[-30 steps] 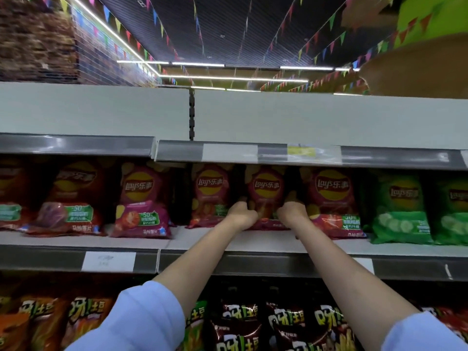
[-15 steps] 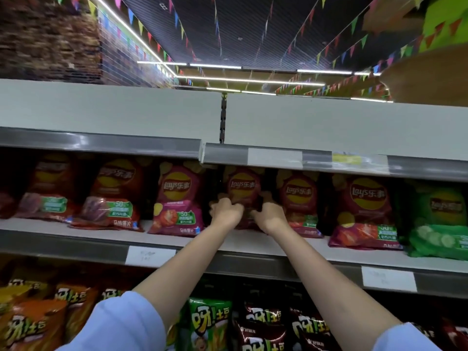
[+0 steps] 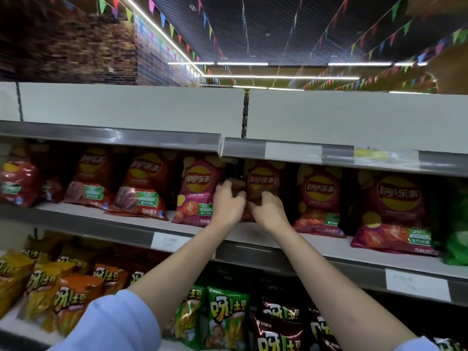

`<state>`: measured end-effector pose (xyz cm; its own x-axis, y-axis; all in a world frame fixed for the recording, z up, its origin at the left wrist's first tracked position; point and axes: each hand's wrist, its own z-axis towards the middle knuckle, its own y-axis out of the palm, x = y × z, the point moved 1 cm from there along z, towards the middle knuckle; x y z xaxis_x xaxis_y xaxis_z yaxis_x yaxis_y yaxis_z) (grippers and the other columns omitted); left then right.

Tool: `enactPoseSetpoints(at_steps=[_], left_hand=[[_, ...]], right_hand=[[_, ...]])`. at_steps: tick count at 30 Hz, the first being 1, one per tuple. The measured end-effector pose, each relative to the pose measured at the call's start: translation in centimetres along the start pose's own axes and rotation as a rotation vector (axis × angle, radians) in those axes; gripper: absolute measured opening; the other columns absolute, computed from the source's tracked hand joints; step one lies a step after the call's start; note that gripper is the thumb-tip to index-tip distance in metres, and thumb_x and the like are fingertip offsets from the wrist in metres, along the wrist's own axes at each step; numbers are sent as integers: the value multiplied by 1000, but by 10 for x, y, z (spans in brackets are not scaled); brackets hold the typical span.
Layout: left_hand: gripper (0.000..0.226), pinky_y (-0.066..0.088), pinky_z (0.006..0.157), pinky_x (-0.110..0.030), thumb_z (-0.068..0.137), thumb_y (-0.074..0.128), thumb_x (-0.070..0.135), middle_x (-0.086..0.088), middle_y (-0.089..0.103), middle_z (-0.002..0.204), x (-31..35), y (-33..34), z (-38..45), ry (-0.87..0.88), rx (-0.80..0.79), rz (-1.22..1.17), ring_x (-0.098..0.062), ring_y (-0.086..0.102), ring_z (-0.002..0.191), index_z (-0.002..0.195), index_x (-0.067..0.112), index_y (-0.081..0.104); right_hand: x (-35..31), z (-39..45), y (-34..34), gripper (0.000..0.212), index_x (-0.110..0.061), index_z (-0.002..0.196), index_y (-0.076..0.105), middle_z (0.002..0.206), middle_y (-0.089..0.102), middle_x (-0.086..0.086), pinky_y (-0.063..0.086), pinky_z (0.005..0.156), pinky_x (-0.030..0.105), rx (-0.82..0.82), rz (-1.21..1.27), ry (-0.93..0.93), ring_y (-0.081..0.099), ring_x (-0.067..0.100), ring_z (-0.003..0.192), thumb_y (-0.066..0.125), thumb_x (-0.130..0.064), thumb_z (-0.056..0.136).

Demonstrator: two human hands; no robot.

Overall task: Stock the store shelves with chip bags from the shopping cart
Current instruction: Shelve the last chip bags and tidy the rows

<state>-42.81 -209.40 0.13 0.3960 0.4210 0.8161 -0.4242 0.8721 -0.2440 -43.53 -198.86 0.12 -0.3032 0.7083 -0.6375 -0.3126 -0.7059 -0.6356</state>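
Two hands: left hand [image 3: 228, 206] and right hand [image 3: 269, 211], fingers curled on one chip bag [image 3: 262, 184]
Place: upright on middle shelf [image 3: 291, 235]
Handling: light, crinkly, slippery (likely); grip the edges, not the belly

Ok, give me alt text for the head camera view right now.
Both bare hands, left hand and right hand, grip a red chip bag standing on the middle shelf among similar bags, with more snack bags on the shelf below.
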Motion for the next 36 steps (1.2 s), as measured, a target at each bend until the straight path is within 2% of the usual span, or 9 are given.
enactPoseSetpoints(at_steps=[7,11,14,18,22,24,28,33,36], left_hand=[[34,36,93,-25,96,50,10,-9,43,121,-15,-75,13,6,233,56,-21,47,112,128,-1,47],[56,33,110,-47,93,59,20,-19,27,148,-40,-103,38,-168,112,70,-35,32,136,140,0,34],[68,50,90,-40,89,66,26,-18,40,141,-46,-113,44,-323,-149,-41,-28,49,118,141,3,28],[67,47,61,-23,83,74,20,-8,57,108,-61,-121,54,-357,-391,-131,-16,57,84,133,2,35],[64,54,83,-34,79,77,15,-12,62,118,-76,-127,68,-276,-393,-139,-24,62,99,130,7,41],[70,51,93,-39,78,79,20,-12,59,125,-80,-128,74,-217,-405,-122,-27,59,110,134,10,39],[73,48,98,-37,81,76,28,-13,54,133,-85,-124,79,-171,-422,-52,-30,54,120,140,8,37],[74,45,101,-38,82,73,37,-15,50,137,-89,-116,79,-155,-419,80,-32,47,126,139,4,39],[68,47,99,-41,81,75,36,-16,53,132,-86,-111,78,-178,-406,107,-31,52,121,133,4,45]], right_hand=[[-36,0,39,76,-7,147,31,148,41,10,37,102,29,-232,243,56,42,26,134,63,-45,90],[-45,3,62,99,-7,151,16,150,37,9,38,104,29,-310,382,112,41,24,135,75,-44,79],[-47,9,74,97,-7,145,31,143,47,9,44,105,36,-243,451,168,51,22,125,80,-47,72],[-53,13,84,87,-5,140,36,134,55,11,51,96,39,-173,549,270,59,24,114,82,-37,73],[-57,9,93,67,-4,135,37,113,61,10,55,78,34,-99,703,308,64,21,93,76,-16,82],[-57,11,98,63,-3,132,40,110,64,12,56,83,40,-36,741,315,66,24,94,76,-13,81],[-63,15,103,50,-9,121,49,111,66,15,54,90,50,56,642,364,67,31,99,77,-20,80],[-63,14,104,83,-5,135,46,134,53,18,47,100,50,162,194,387,51,34,123,76,-52,74],[-82,-4,92,80,-3,142,36,144,37,18,38,109,44,221,-34,396,33,33,136,68,-48,84]])
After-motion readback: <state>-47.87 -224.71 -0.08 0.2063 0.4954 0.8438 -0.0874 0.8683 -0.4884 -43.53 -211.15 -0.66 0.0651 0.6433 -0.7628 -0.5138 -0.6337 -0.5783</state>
